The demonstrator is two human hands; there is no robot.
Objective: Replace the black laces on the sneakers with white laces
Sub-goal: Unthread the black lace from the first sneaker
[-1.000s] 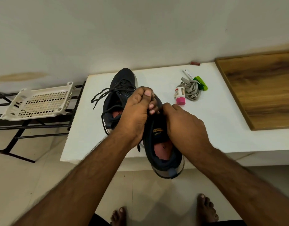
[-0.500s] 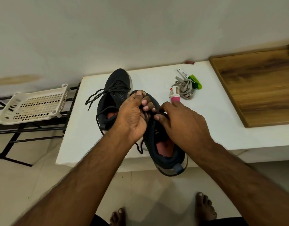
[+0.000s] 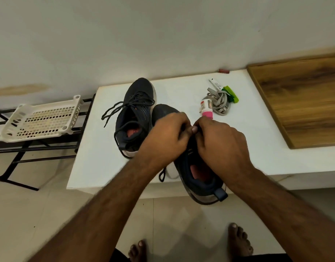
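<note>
White surface (image 3: 98, 148) carries both dark sneakers, the nearer sneaker (image 3: 200, 174) overhanging its front edge; the white basket (image 3: 40, 121) on the rack holds nothing visible. Left hand (image 3: 162, 135) and right hand (image 3: 219, 140), fingers curled, now meet over its black lace (image 3: 162, 175), lower than before; white laces (image 3: 218, 104) lie beyond.

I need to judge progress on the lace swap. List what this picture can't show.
Head view only:
- Near sneaker: its lacing is hidden under the left hand and right hand.
- What the fingers pinch: covered.
- Small bottle: label too small.
- Wooden board: cut off at the right edge.
</note>
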